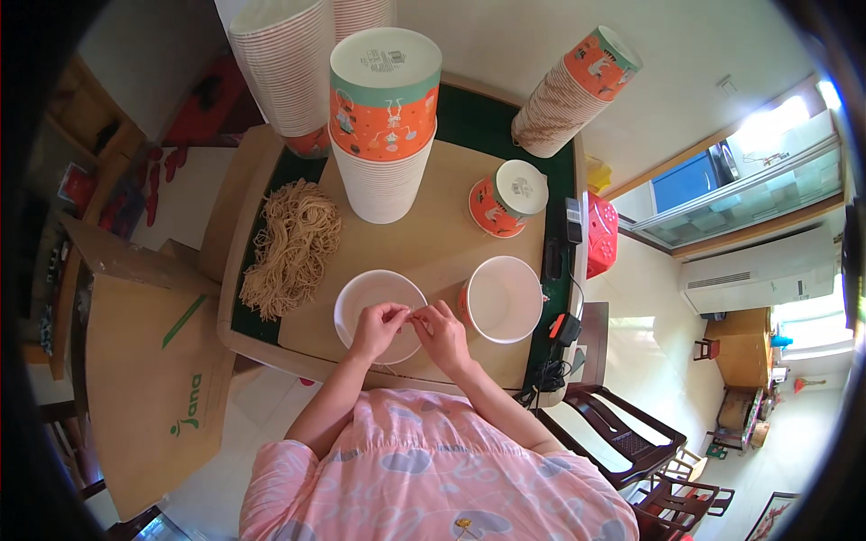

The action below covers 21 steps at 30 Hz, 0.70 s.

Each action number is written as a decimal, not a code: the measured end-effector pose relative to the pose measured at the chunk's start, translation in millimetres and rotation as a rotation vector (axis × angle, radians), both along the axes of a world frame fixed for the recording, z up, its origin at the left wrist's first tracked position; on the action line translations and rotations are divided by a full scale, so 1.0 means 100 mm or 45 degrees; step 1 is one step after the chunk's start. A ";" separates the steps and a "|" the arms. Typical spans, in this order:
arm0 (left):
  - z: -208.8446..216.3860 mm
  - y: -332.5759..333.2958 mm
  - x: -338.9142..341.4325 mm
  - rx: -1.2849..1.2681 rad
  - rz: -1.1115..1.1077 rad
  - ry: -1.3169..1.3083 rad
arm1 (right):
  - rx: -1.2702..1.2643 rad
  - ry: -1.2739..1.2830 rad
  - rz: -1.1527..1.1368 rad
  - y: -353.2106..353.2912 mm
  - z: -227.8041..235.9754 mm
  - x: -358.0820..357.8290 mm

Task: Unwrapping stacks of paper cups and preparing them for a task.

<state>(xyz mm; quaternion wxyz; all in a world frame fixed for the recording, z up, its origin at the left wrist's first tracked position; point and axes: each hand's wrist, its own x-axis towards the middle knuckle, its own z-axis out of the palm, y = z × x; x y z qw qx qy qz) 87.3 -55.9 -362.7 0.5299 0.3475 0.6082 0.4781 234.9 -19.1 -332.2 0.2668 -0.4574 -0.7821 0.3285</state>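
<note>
Both forearms are coming up from the lower edge and angling inward, so the hands are meeting over the near edge of the table (pixel 298 347). The left hand (pixel 377 326) is curling with its fingertips pinched on a thin tan string (pixel 412 315), and the right hand (pixel 442 332) is pinching the same string just beside it, knuckles bent. They are hovering above an open white paper bowl (pixel 361 293), with a second white bowl (pixel 503 298) sitting just to the right. A heap of tan strings (pixel 290 245) is lying to the left, and tall stacks of orange-printed bowls (pixel 383 126) are standing beyond.
</note>
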 end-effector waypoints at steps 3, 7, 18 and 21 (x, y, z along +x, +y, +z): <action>0.00 0.01 0.04 0.014 -0.024 0.024 | 0.026 0.014 -0.002 0.00 0.01 -0.01; 0.03 0.03 0.07 0.042 0.010 0.042 | -0.027 0.134 -0.005 0.00 -0.05 0.00; -0.06 0.04 0.10 0.047 0.096 0.116 | -0.179 0.207 -0.055 0.00 -0.11 0.00; -0.11 0.03 0.09 0.034 0.082 0.136 | -0.138 0.220 0.003 0.01 -0.11 0.00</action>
